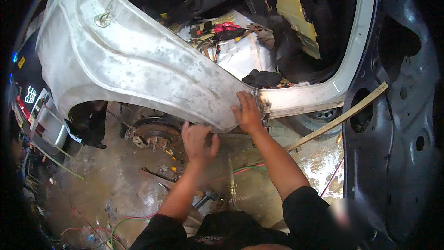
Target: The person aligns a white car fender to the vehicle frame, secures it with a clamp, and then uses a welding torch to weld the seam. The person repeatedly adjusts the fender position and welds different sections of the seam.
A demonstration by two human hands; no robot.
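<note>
Much of the pale, curved car panel [152, 60] is blotched grey.

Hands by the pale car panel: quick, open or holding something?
Left hand: open, holding nothing visible, near the pale panel.
Right hand: open, holding nothing visible, touching the panel.

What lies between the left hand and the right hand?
In the head view, the lower corner of the pale metal panel lies between them.
</note>
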